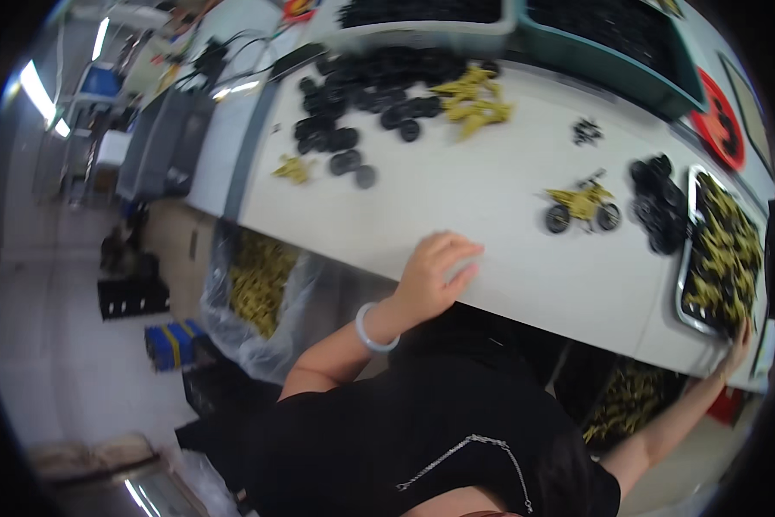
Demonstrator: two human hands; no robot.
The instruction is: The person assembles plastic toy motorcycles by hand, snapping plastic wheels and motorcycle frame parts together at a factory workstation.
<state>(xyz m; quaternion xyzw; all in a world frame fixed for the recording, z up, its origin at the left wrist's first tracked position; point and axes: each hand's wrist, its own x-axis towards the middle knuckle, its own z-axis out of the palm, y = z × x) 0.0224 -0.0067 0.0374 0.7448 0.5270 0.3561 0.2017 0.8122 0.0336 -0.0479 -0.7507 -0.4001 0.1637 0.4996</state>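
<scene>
My left hand [439, 274] hovers at the near edge of the white table, thumb apart from the loosely bent fingers, with nothing in it. At the far right, my right hand [735, 349] grips the near corner of a metal tray [685, 297]; part of its fingers is hidden. Yellow and black toy motorcycle parts [722, 246] fill that tray. A toy motorcycle [582, 207], yellow with black wheels, stands on the table between my hands. Beside the tray lies a pile of black parts [657, 202].
Black toy wheels [366, 86] are heaped at the back left, next to yellow body parts [475, 105]. Small dark pieces [586, 131] lie behind the motorcycle. Large bins [628, 86] line the far edge. A bag of yellow parts [262, 284] stands below the table's left side.
</scene>
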